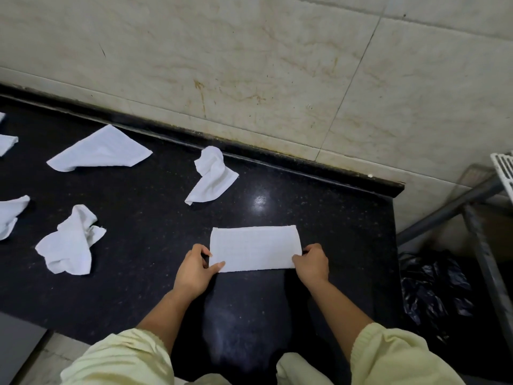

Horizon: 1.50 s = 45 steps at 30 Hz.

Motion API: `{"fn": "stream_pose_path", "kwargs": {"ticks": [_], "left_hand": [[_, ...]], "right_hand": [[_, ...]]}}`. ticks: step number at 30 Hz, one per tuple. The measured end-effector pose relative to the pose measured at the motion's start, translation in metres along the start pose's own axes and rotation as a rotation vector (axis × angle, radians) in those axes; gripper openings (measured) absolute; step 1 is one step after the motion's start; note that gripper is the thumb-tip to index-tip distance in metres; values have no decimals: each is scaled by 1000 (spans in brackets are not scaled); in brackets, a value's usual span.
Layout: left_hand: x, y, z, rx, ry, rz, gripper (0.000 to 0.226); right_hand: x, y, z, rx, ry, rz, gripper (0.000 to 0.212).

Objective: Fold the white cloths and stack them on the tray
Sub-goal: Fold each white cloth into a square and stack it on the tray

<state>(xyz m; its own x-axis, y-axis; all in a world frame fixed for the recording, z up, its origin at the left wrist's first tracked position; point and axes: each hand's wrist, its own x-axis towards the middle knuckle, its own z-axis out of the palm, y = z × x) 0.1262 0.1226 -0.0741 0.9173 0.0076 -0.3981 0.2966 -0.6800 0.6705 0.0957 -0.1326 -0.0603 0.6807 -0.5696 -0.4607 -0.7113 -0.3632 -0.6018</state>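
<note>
1. Our left hand (194,269) pinches the near left corner of the cloth (254,248), thumb on top and fingers curled at its left edge.
2. Our right hand (312,263) grips the near right corner of the same cloth, fingers curled over its right edge.
3. The cloth lies flat as a folded rectangle on the dark surface (155,218), between both hands, its long side running left to right, near the surface's right end.
4. Farther off we see a crumpled cloth (212,176) near the surface's far lip, and well to its left a triangular cloth (101,151).
5. A second crumpled cloth (69,241) lies to the left of our left hand, well apart from it; the edge cloths (9,215) are cut off at the far left.
6. Pale yellow sleeves (122,357) cover our upper forearms.
7. A tiled wall (249,65) rises beyond the surface; to the right, lower down, a black bag (435,290) sits beside a grey metal frame (477,245).
</note>
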Motion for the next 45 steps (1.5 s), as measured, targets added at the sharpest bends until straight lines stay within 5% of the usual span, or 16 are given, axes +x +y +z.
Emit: {"fn": "stream_pose_path", "kwargs": {"ticks": [3,14,20,29,45], "left_hand": [[1,1,-2,-19,-15,-14,38],[2,1,-3,-84,-28,-46,36],[5,-4,-3,-111,-22,-66,19],[15,-7,-17,-342,-142,-113,23],[18,-13,-30,-501,-276,-140,12]], "right_hand": [[6,-7,-1,52,-47,84,11],[12,-21,-11,294,-94,140,19],[2,-32,-14,217,-11,-21,9],[-39,-62,29,144,-29,-273,12],[-67,-93,113,-190,-178,-280,18]]}}
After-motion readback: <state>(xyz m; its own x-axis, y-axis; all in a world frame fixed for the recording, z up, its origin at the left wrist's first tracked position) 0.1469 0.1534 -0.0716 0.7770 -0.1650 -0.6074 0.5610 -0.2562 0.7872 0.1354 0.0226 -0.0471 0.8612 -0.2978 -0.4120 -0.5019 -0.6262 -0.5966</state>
